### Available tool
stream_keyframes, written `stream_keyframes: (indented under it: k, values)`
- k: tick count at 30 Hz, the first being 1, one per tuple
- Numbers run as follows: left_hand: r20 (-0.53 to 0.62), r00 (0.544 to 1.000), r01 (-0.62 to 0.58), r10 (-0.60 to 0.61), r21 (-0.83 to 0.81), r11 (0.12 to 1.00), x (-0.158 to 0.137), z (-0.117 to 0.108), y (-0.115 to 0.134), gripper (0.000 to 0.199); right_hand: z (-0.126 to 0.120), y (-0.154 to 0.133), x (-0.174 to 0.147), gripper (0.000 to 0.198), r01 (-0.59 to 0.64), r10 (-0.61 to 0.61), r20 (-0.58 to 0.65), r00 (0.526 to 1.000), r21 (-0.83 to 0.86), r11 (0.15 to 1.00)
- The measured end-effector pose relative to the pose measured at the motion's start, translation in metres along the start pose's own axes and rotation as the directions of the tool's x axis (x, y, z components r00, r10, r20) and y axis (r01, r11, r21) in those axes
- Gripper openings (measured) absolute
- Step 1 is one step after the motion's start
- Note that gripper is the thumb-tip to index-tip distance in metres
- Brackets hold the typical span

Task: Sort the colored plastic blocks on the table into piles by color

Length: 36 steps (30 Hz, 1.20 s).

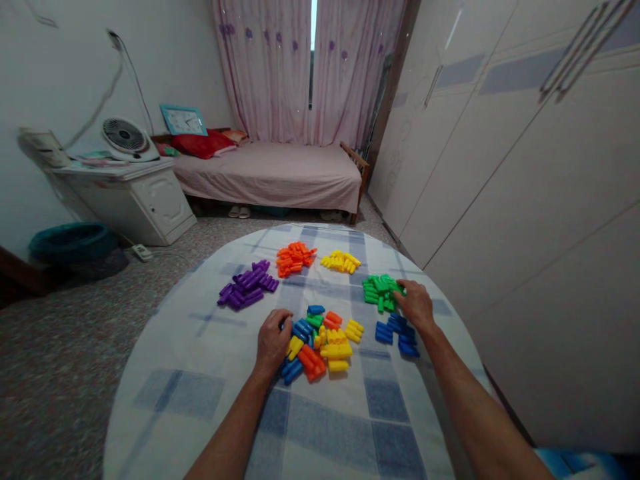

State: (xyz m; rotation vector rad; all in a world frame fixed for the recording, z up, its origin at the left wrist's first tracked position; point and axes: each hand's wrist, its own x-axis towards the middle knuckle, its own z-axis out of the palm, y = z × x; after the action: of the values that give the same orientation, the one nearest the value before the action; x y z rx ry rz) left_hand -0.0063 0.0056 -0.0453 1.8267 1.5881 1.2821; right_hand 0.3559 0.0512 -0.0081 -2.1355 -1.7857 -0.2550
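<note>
My left hand (273, 339) rests at the left edge of a mixed pile of plastic toy blocks (336, 350) in yellow, red, blue and green. Its fingers are curled beside blue pieces, and anything inside them is hidden. Farther right, my right hand (416, 303) reaches into a heap of green blocks (381, 291), thumb and fingers closed around green pieces at its right side. Just below that hand lies a small group of blue blocks (399, 333).
Purple blocks (249, 285), orange blocks (295, 259) and yellow blocks (341, 261) form separate heaps on the round table's checked cloth (200, 360). Beyond stands a bed (280, 173). A wardrobe (525, 200) flanks the right; a cabinet with a fan (127, 139) is left.
</note>
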Motion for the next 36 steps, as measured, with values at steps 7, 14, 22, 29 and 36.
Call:
stream_keyframes:
  k: [7, 14, 22, 29, 36]
  values:
    - [0.002, 1.0, -0.006, 0.006, 0.007, 1.0, 0.0, 0.001, 0.0, 0.019, 0.001, -0.03, -0.008, 0.03, 0.085, -0.075, -0.074, 0.994, 0.149, 0.985]
    - [0.008, 1.0, 0.006, -0.006, 0.004, 1.0, 0.0, 0.001, -0.001, 0.019, 0.003, -0.125, -0.026, 0.037, 0.298, -0.465, 0.219, 0.858, 0.526, 0.796]
    - [0.017, 1.0, 0.007, -0.007, -0.016, 1.0, 0.0, 0.0, -0.002, 0.019, 0.001, -0.198, -0.042, 0.048, 0.188, -0.286, 0.396, 0.873, 0.268, 0.945]
    - [0.017, 1.0, 0.005, -0.005, -0.012, 1.0, 0.001, -0.001, -0.001, 0.019, -0.002, -0.193, -0.036, 0.032, 0.106, -0.239, 0.341, 0.909, 0.367, 0.924]
    - [0.014, 1.0, 0.01, -0.01, -0.013, 1.0, 0.001, 0.0, -0.002, 0.019, -0.024, -0.11, -0.057, 0.023, 0.195, -0.165, -0.104, 0.981, 0.561, 0.804]
